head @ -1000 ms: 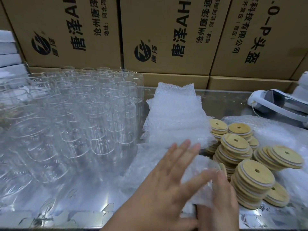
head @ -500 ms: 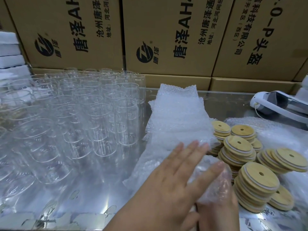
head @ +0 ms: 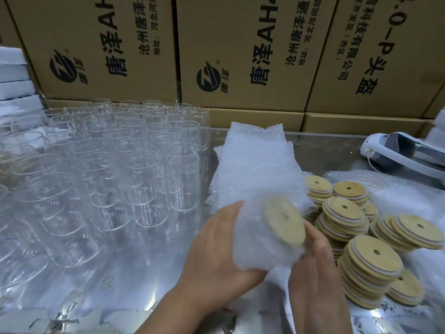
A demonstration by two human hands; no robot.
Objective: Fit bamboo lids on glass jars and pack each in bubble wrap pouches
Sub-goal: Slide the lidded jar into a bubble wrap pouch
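Observation:
Between both hands sits a jar wrapped in a bubble wrap pouch [head: 255, 242], its bamboo lid [head: 284, 221] facing up and to the right, blurred. My left hand [head: 216, 256] cups the pouch from the left and below, fingers curled round it. On the right side of the pouch, my right hand [head: 315, 266] holds it, fingertips at the lid's edge. A pile of flat bubble wrap pouches [head: 255, 165] lies behind. Several stacks of bamboo lids [head: 370, 259] stand on the right. Several open glass jars [head: 134, 160] fill the left of the table.
Brown cardboard boxes [head: 240, 56] wall off the back of the shiny metal table [head: 144, 273]. A white device [head: 404, 150] lies at the far right, more bubble wrap [head: 397, 196] below it. White foam blocks [head: 14, 80] are stacked at the far left.
The wrapped jar has been lifted and turned, so its bamboo lid now shows. My left hand moved from lying over the pouch to cupping its left side; my right hand came up alongside.

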